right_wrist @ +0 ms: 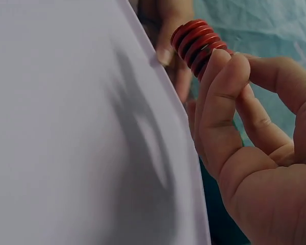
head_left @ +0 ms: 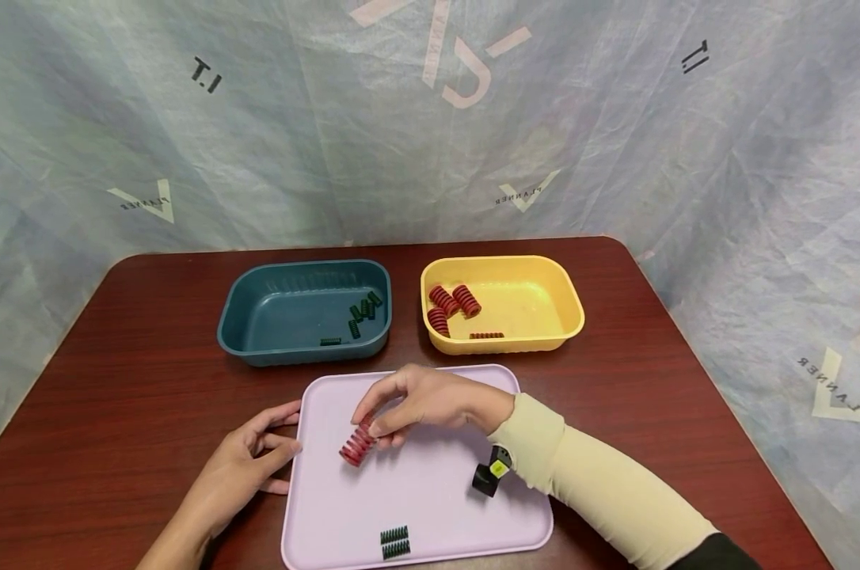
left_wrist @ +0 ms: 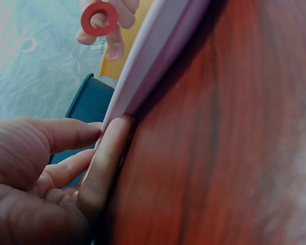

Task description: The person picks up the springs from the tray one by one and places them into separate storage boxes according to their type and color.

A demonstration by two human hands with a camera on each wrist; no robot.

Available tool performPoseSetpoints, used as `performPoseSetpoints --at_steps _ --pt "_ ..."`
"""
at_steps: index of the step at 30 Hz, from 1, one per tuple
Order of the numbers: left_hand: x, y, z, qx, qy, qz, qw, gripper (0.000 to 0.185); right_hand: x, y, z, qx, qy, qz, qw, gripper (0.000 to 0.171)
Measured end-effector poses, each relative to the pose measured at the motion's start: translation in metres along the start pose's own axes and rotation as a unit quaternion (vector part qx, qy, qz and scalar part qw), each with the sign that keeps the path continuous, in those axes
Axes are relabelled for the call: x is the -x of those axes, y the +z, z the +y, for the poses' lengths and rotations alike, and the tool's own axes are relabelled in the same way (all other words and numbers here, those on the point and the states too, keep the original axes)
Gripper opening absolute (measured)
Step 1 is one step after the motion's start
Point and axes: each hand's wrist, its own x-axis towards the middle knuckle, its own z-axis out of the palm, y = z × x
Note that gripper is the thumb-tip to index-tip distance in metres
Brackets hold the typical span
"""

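My right hand pinches a red coil spring by its upper end, just above the lilac tray. In the right wrist view the red spring sticks out beyond my fingertips. Seen end-on in the left wrist view, the spring is a red ring. My left hand rests on the table, its fingers touching the tray's left rim. Two small dark green springs lie near the tray's front edge.
A teal bin behind the tray holds several green springs. A yellow bin to its right holds several red springs. A small black and yellow device sits at my right wrist. Grey sheeting surrounds the brown table.
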Motion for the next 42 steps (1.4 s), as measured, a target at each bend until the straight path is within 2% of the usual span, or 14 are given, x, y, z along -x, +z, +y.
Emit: performPoseSetpoints --at_steps 11,17,21,27,31,42 --pt "0.001 -0.001 0.002 0.000 -0.002 0.000 1.0000 0.058 0.027 -0.039 -0.024 -0.020 0.007 0.019 1.000 0.026" --pt "0.000 -0.002 0.003 -0.001 -0.010 0.003 0.9999 0.057 0.041 -0.060 -0.037 -0.047 -0.014 0.023 0.999 0.035" --pt "-0.001 -0.002 0.002 -0.002 -0.006 0.002 1.0000 0.057 0.050 -0.076 -0.044 -0.052 -0.013 0.043 0.998 0.036" --pt "-0.001 -0.002 0.002 0.003 -0.001 0.000 1.0000 0.057 0.062 -0.102 -0.059 -0.050 0.004 0.074 0.996 0.036" --pt "-0.001 -0.003 0.001 0.002 0.003 0.000 1.0000 0.057 0.070 -0.120 -0.067 -0.038 -0.002 0.087 0.995 0.035" --pt "-0.002 -0.004 -0.001 0.006 0.005 -0.004 1.0000 0.058 0.080 -0.164 -0.088 -0.008 0.018 0.136 0.990 0.032"
